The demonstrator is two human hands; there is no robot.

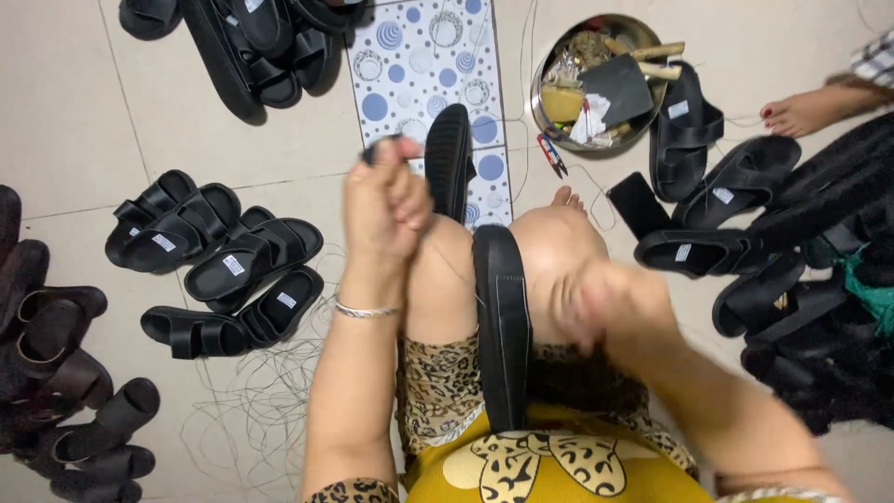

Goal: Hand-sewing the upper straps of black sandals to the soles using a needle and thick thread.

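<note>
I sit on the floor with a black sandal (503, 326) standing on edge between my knees. My left hand (385, 200), with a silver bangle on the wrist, is raised in a fist around a small dark tool (376, 149). A thin thread (456, 270) runs from it down toward the sandal. To the right of the sandal, close to its edge, my right hand (605, 303) is blurred by motion, and its grip cannot be made out. A second black sole (450, 158) stands upright just beyond my left hand.
A metal bowl (559, 51) of tools and scraps sits ahead, with red-handled snips (551, 154) beside it. Black sandals lie in groups at left (233, 261), right (745, 233) and top (251, 37). Another person's foot (801, 112) is at the upper right. Loose thread (251, 401) covers the floor.
</note>
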